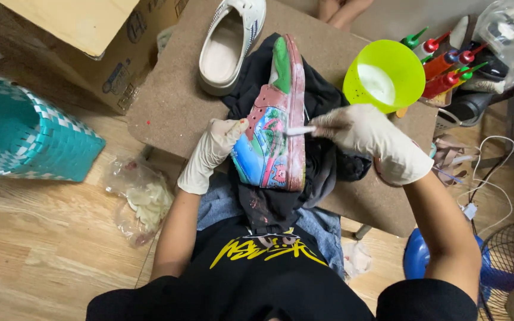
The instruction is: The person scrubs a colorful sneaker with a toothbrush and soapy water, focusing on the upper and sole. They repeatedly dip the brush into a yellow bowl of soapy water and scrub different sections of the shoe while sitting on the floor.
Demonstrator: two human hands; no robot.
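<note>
A painted sneaker [275, 125] lies on its side on a dark cloth [322, 160] spread over the brown tabletop [174, 101], its long axis running from the person's lap away toward the far edge, green tongue end farthest and sole edge turned to the right. The left hand [212, 151], in a pale glove, is at the sneaker's left flank, its grip clenched against the coloured upper to steady it. The right hand [370, 137], also gloved, sits just right of the sneaker and pinches a small white brush [298, 131], whose tip points leftward and meets the sneaker about midway along its length; so the brush lies crosswise to the sneaker's axis, and the right hand is the one working the surface. Beyond the sneaker to the right stands a lime-green bowl [388, 65] with pale liquid, and past it a cluster of squeeze bottles [447, 65]. A white shoe [230, 41] lies beyond the sneaker to the left.
</note>
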